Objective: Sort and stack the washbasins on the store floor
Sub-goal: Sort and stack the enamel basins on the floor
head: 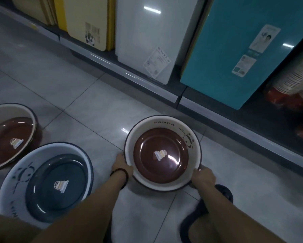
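My left hand (121, 164) and right hand (203, 178) gripped the cream round plastic washbasin with brown bottom (162, 153), frame centre, over glossy grey floor tiles (68, 88); grey shelf base (147, 79) ran across the upper right.

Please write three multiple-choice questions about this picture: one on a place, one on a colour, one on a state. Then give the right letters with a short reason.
1. Where does the blue-bottomed round washbasin lie?
A. left of the held basin
B. on the shelf
C. inside the held basin

2. What colour is the bottom of the cream round washbasin marked PANDA?
A. green
B. brown
C. yellow

3. How is that basin held?
A. by one hand
B. by nobody
C. by both hands at its rim

Answers: 1 A, it sits on the floor tiles to the left. 2 B, the bottom is reddish brown. 3 C, the left hand and right hand grip opposite sides.
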